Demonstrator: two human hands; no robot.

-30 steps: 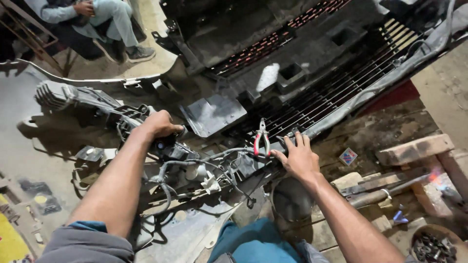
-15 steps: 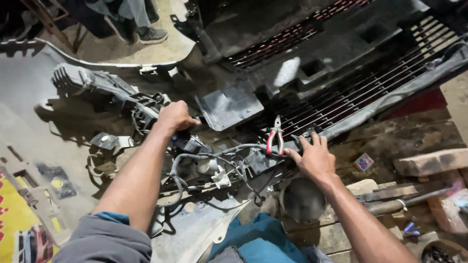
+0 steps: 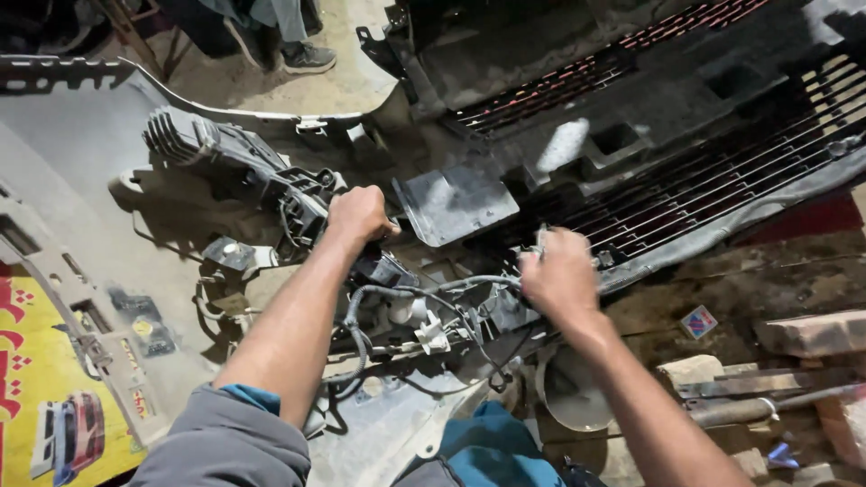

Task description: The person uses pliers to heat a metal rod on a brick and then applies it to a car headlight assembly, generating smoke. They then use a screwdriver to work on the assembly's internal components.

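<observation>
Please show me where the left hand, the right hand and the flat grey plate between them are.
left hand [image 3: 359,215]: head view, on the knuckles.
right hand [image 3: 559,275]: head view, on the back of the hand.
flat grey plate [image 3: 456,203]: head view, on its middle.

The car bumper [image 3: 81,189] is dull grey and dusty, its grille [image 3: 722,194] a pattern of thin black horizontal slats with a reddish glow behind the upper mesh [image 3: 577,86], and the wiring harness [image 3: 424,302] runs grey with white plastic connectors [image 3: 433,335]. The person's sleeve [image 3: 225,446] is grey over a teal-blue cuff, and the trousers [image 3: 492,446] are the same teal-blue. At the lower left lies a yellow poster [image 3: 41,379] with red lettering and a red-and-white vehicle picture, a small red, white and blue packet [image 3: 699,322] sits on the brown dirt floor [image 3: 749,280], and a dark grey shoe [image 3: 308,59] with a pale sole stands on the tan ground.
</observation>
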